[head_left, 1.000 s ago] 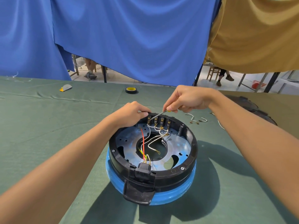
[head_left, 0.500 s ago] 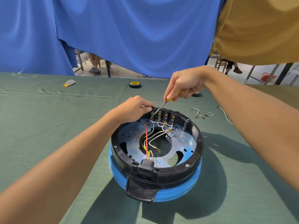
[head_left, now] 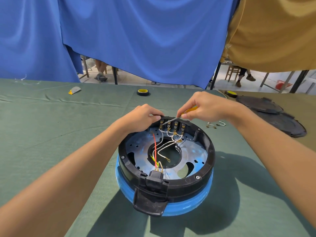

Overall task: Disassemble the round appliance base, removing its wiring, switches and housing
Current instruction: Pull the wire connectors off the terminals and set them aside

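Appliance base (head_left: 188, 186) sits mid worktop (head_left: 51, 134), wires (head_left: 164, 146) exposed. Left grip (head_left: 140, 118) curls over its rim at eleven o'clock; right grip (head_left: 205, 106) pinches a screwdriver (head_left: 171, 119), tip at the twelve o'clock terminals (head_left: 175, 126).

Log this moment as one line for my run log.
phase: terminal work | left hand: grips appliance base rim | right hand: holds screwdriver, tip at terminal row | wires: attached

Black-and-blue base (head_left: 188, 190), red wire (head_left: 155, 147), green tablecloth (head_left: 51, 125), blue curtain (head_left: 136, 40).
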A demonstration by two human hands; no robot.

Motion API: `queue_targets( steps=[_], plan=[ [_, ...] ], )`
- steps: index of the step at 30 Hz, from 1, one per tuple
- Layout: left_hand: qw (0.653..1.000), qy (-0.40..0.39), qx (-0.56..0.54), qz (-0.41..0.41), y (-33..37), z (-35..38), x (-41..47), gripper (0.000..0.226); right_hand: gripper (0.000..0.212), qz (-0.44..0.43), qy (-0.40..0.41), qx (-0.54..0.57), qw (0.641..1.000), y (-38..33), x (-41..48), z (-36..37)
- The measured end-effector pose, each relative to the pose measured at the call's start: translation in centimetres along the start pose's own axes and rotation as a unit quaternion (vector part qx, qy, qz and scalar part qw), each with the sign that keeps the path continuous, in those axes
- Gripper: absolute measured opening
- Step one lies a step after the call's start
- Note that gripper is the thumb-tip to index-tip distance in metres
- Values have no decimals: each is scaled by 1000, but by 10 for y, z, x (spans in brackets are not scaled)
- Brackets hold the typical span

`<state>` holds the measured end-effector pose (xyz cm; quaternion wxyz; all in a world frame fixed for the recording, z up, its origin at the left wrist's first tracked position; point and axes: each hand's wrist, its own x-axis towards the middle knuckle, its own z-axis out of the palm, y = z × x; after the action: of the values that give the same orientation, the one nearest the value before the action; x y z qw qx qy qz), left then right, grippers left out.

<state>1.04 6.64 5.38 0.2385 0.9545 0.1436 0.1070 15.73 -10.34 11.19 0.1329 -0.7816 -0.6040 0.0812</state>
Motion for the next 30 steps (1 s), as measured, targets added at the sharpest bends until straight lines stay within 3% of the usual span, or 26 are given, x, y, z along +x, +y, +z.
queue_targets(
  steps=[8, 16, 22, 30],
  plan=[
    [1000, -4, -5, -9, 0, 1, 1, 32, 17, 46, -161, 145, 975, 18, 41, -23],
    [1000, 4, -14, -8, -4, 2, 3, 31, 17, 53, -240, 116, 962, 13, 66, -24],
    [1000, 13, -18, 11, -6, 3, 3, 30, 15, 14, -192, 147, 970, 8, 48, -31],
    [999, 19, 35, 15, 3, 4, -4, 34, 18, 4, 14, 209, 978, 0, -24, -6]
  ],
)
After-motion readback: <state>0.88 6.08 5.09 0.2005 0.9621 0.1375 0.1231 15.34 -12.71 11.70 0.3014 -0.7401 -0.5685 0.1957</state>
